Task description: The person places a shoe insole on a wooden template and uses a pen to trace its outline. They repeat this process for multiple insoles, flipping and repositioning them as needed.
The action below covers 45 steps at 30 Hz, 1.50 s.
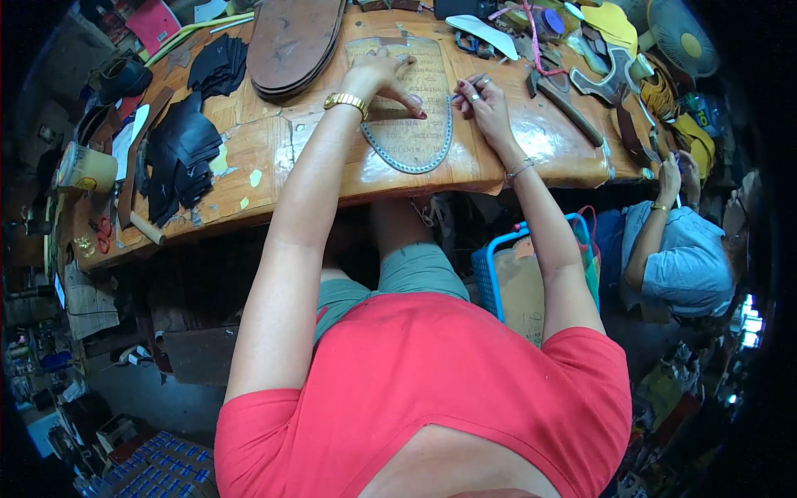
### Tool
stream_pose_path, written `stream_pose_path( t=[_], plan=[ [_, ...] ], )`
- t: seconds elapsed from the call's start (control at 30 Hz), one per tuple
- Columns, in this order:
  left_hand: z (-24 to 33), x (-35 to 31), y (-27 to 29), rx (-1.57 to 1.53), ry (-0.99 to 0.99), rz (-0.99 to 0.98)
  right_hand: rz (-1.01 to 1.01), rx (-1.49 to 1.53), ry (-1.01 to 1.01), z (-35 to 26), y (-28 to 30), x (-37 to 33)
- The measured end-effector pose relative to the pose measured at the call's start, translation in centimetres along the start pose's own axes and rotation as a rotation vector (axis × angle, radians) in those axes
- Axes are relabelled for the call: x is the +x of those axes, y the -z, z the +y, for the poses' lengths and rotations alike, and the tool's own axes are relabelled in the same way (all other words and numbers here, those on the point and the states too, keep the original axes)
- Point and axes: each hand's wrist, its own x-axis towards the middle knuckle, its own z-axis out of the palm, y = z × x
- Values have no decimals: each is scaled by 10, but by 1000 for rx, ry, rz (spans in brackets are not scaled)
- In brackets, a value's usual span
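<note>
On the wooden table lies a tan, round-ended flat piece (411,143) printed with lettering, its curved edge lined with a pale blue dotted border. My left hand (386,79) presses down on its upper part, fingers spread, thumb pointing right. At the piece's right edge, my right hand (490,112) is closed in a pinch around a thin pen-like tool (456,96); its tip is too small to make out. A bracelet circles each wrist.
Brown round-ended leather pieces (295,41) are stacked left of the work, with black leather pieces (178,153) farther left. A hammer (571,109) lies to the right. Below the table edge stands a blue basket (488,278); another person (681,249) sits at the right.
</note>
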Motion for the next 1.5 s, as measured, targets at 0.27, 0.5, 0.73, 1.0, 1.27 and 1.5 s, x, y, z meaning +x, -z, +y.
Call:
stream_pose_path(
  t=[0.27,0.5,0.73,1.0,1.27,1.5],
  plan=[
    [1,-1,0,-9,6,2,-34,-73,123,3,0,-3],
    [0,-1,-3,-14,-2,-4,-37,166,20,-3,2,-6],
    [1,-5,3,-39,13,-27,10,7,34,-10,3,-22],
    [-4,2,-7,30,-9,9,39,-175,61,-12,-6,-20],
    [1,-4,0,-6,-9,10,30,-192,89,-4,-1,-20],
    [-1,-4,-3,-43,-3,27,14,-574,495,-7,-12,-21]
  ],
)
